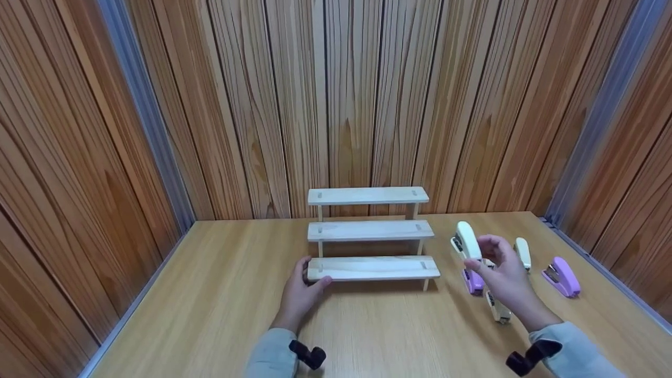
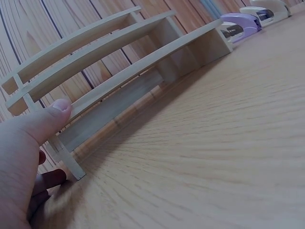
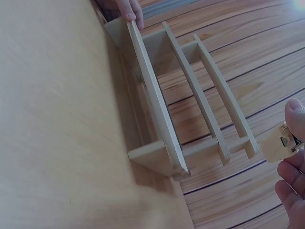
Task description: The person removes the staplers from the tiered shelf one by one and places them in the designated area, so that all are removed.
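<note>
A pale wooden three-step display shelf [image 1: 370, 231] stands on the table near the back wall. My left hand [image 1: 302, 294] grips the left end of its lowest board, and in the left wrist view the thumb [image 2: 61, 107] lies over the board's front edge. To the right of the shelf, my right hand [image 1: 506, 281] holds a cream stapler [image 1: 469, 240] up above the table, pinched between thumb and fingers. In the right wrist view only part of that stapler [image 3: 276, 147] shows. Beneath it are a purple stapler [image 1: 473, 283] and another cream stapler [image 1: 497, 310].
Behind the right hand stands a pale stapler [image 1: 523, 252], partly hidden. A purple stapler [image 1: 562, 277] sits farther right. Wood-patterned panels [image 1: 346, 105] wall in the wooden table [image 1: 231, 294] at the back and both sides.
</note>
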The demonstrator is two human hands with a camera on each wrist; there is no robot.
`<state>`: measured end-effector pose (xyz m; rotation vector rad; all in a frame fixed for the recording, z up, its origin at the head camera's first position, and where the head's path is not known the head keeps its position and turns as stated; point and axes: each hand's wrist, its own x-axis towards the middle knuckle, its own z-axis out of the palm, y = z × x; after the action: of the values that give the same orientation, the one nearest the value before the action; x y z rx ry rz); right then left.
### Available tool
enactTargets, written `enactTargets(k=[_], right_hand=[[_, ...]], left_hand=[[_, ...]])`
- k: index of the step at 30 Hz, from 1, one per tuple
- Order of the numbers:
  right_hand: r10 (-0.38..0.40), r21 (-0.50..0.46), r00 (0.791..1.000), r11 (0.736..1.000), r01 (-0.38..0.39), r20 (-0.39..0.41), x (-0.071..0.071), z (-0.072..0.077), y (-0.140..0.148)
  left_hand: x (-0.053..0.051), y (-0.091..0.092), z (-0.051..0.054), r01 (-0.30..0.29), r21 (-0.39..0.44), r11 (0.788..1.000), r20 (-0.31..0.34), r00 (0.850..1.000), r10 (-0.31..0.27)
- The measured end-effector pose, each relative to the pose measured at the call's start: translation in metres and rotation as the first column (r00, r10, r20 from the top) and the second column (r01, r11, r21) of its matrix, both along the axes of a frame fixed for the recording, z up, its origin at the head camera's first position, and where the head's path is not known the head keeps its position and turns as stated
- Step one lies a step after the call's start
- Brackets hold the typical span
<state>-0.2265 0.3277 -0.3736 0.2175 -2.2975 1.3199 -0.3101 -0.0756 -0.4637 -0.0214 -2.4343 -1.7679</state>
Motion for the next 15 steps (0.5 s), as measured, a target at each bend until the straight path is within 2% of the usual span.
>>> enactTargets(k=[9, 15], right_hand=[[-0.043, 0.019, 0.998, 0.999, 0.042, 0.038, 0.012, -0.007, 0.026], [-0.084, 0.045, 0.996, 0.995, 0.084, 0.006, 0.016, -0.013, 0.04]], left_hand=[[0.001, -0.002, -0.001, 0.005, -0.016, 1.0, 0.017, 1.0, -0.005], [0.0, -0.001, -0.002, -0.002, -0.015, 1.0, 0.017, 1.0, 0.002]])
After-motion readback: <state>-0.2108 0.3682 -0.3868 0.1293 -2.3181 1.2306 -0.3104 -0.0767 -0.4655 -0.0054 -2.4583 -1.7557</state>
